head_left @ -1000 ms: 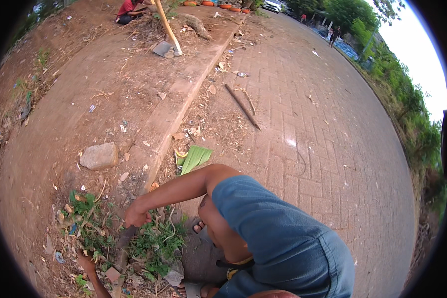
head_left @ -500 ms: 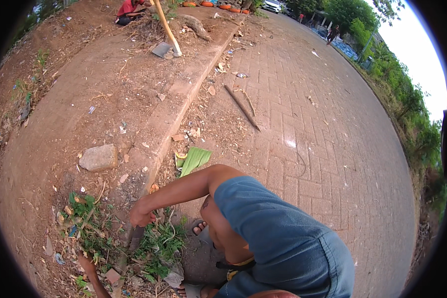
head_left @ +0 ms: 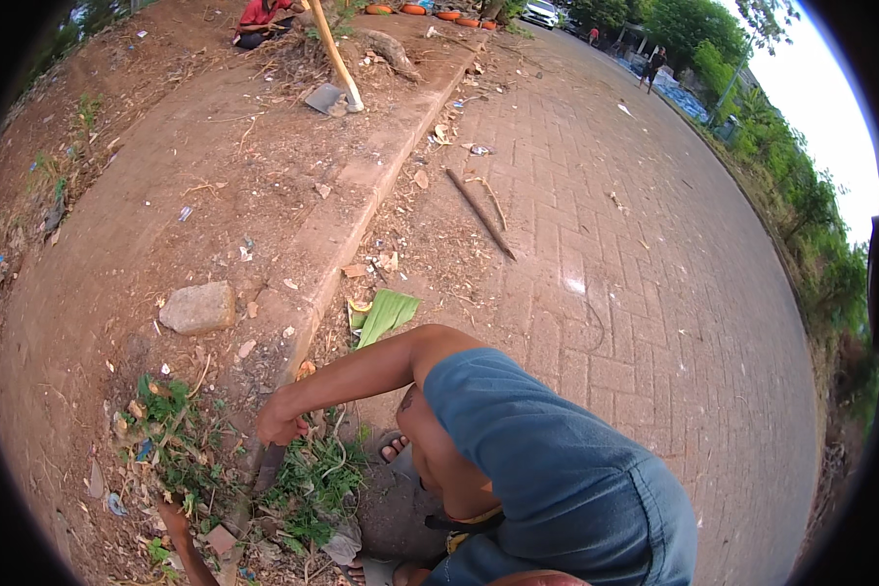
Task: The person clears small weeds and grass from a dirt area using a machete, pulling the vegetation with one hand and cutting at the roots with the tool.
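Note:
My right arm, in a blue-grey sleeve, reaches across to the left, and my right hand [head_left: 281,420] is closed at the upper end of a dark flat-bladed tool [head_left: 268,471]. The blade points down among cut green weeds [head_left: 308,491] along the kerb; its tip is hard to make out there. At the lower left, my left hand [head_left: 173,510] is at the edge of another leafy clump of weeds [head_left: 181,430]. Leaves hide its fingers. A small brown block fragment [head_left: 221,539] lies between my left hand and the kerb.
A big stone [head_left: 198,308] lies on the dirt, and a folded green leaf [head_left: 386,317] on the paving. Beyond are a pointed wooden stick [head_left: 481,213] and a hoe [head_left: 334,54] standing by a stump. One person in red [head_left: 261,20] sits far left; another walks along the road.
The view has shifted very slightly, moving the ground a little to the right. My two hands and the blade stay in nearly the same place.

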Demonstrator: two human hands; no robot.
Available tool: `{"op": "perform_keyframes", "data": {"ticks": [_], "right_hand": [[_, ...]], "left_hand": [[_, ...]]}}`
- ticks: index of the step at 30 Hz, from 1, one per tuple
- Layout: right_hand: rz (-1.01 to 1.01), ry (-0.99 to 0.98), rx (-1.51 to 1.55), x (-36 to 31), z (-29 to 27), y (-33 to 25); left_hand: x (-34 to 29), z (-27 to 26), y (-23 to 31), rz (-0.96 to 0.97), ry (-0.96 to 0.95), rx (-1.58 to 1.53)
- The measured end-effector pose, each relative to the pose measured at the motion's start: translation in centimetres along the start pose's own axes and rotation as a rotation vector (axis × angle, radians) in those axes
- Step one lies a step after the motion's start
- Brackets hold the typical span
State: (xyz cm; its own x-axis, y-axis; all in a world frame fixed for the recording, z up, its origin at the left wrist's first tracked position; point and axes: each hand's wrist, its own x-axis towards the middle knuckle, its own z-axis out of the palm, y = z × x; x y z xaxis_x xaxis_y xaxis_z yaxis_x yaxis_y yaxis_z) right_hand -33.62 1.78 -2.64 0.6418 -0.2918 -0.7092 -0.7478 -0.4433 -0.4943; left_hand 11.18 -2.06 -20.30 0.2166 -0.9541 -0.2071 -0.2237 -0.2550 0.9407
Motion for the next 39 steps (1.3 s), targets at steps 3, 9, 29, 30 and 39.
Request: {"op": "perform_keyframes", "data": {"ticks": [3, 9, 29, 30, 39], "right_hand": [[0.008, -0.033, -0.014, 0.3, 0.0, 0.1], [0.009, -0.05, -0.023, 0.3, 0.0, 0.2], [0.03, -0.029, 0.009, 1.9, 0.8, 1.6], [0.033, -0.033, 0.011, 1.8, 0.8, 1.5], [0.037, -0.026, -0.005, 1.2, 0.6, 1.2]], "left_hand": [[0.8, -0.5, -0.5, -0.114, -0.14, 0.306], [0.4, -1.1, 0.5, -0.007, -0.205, 0.396], [0.2, -1.3, -2.0, 0.339, -0.068, 0.587], [0.1, -1.4, -1.7, 0.246, -0.089, 0.668], [-3.3, -0.8, 2.0, 0.33, -0.083, 0.653]]}}
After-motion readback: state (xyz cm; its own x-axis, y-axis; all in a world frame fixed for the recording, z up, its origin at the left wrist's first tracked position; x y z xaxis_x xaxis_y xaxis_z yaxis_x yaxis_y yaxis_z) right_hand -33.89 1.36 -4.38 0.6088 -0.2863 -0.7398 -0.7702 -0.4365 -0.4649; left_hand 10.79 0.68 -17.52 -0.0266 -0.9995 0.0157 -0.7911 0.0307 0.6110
